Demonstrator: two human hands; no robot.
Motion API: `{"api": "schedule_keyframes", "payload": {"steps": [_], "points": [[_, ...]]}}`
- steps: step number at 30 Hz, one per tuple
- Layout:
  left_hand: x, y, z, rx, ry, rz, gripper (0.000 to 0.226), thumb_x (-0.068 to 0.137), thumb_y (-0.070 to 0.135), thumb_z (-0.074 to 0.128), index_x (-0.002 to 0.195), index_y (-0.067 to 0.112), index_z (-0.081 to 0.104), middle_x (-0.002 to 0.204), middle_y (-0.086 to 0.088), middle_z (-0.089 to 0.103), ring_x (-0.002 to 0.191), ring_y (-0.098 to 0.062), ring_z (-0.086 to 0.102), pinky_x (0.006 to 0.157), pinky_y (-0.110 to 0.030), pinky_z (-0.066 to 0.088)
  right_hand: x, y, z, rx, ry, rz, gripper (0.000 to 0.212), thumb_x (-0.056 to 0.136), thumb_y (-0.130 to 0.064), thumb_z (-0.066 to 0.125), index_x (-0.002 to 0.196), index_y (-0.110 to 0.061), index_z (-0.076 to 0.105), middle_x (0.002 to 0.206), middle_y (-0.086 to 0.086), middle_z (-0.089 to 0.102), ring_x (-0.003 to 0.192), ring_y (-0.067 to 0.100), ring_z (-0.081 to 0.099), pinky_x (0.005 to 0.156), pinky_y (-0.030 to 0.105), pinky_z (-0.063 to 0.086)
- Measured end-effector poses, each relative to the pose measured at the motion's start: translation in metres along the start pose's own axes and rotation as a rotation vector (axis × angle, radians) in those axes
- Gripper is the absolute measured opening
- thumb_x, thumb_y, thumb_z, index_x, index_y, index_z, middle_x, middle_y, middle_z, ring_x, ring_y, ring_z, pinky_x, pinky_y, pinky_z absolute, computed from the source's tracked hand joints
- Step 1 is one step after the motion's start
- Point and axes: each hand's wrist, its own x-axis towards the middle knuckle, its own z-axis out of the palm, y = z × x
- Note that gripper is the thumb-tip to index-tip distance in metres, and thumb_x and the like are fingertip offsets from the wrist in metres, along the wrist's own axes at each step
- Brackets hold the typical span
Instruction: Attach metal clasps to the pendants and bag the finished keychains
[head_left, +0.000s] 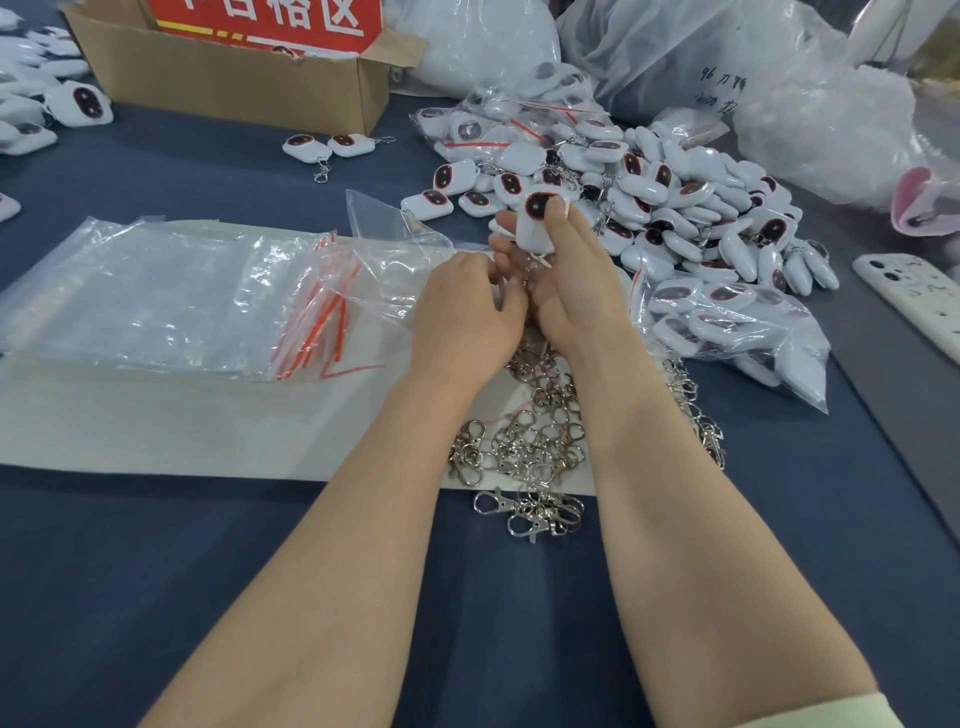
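Just beyond the heap of clasps (535, 447), a white pendant (537, 218) is gripped by the right hand (576, 296) and a clasp (530, 273) pinched beneath it by the left hand (462, 312) — attaching is judged underway — and one of the bags (182, 301) left of that heap is needed next.

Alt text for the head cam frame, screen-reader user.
The right hand holds a white rounded pendant with a dark red-rimmed oval face while the left hand pinches the silver metal clasp under it. Below lie loose silver clasps, left a stack of clear red-sealed zip bags, right a heap of white pendants.
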Motion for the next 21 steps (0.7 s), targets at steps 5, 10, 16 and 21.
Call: {"api": "schedule_keyframes", "payload": {"steps": [5,10,16,21], "points": [[-0.001,0.0,0.003,-0.002,0.001,-0.012,0.021,0.092,0.026,0.052,0.09,0.007,0.061,0.094,-0.004,0.058,0.09,-0.021,0.054,0.077,-0.034,0.043,0.004,0.002,-0.004,-0.145,0.084,-0.078,0.023,0.104,-0.021,0.04,0.104,-0.011,0.061,0.099,0.009,0.065,0.071,0.015,0.059,0.067,0.024,0.051],[0.0,0.0,0.002,0.019,-0.013,-0.009,0.016,0.092,0.025,0.052,0.084,0.013,0.055,0.084,0.0,0.05,0.086,-0.02,0.049,0.071,-0.029,0.034,0.005,0.006,-0.005,-0.602,0.088,-0.202,0.041,0.102,-0.016,0.043,0.142,-0.01,0.044,0.141,0.007,0.051,0.119,0.013,0.052,0.096,0.021,0.047],[0.0,0.001,0.0,0.016,-0.022,-0.014,0.019,0.092,0.024,0.052,0.095,0.007,0.06,0.095,-0.005,0.057,0.094,-0.025,0.053,0.079,-0.035,0.042,0.003,0.009,-0.005,-0.762,0.155,-0.342,0.048,0.089,-0.011,0.063,0.134,-0.008,0.047,0.136,0.004,0.049,0.126,0.011,0.043,0.098,0.007,0.032],[0.0,0.002,-0.001,0.029,-0.025,-0.018,0.021,0.091,0.02,0.05,0.101,0.005,0.06,0.1,-0.01,0.059,0.097,-0.027,0.053,0.077,-0.032,0.038,0.005,0.011,-0.003,-0.837,0.225,-0.411,0.051,0.083,-0.017,0.071,0.128,-0.008,0.047,0.127,0.005,0.049,0.114,0.009,0.044,0.096,0.011,0.03]]}}
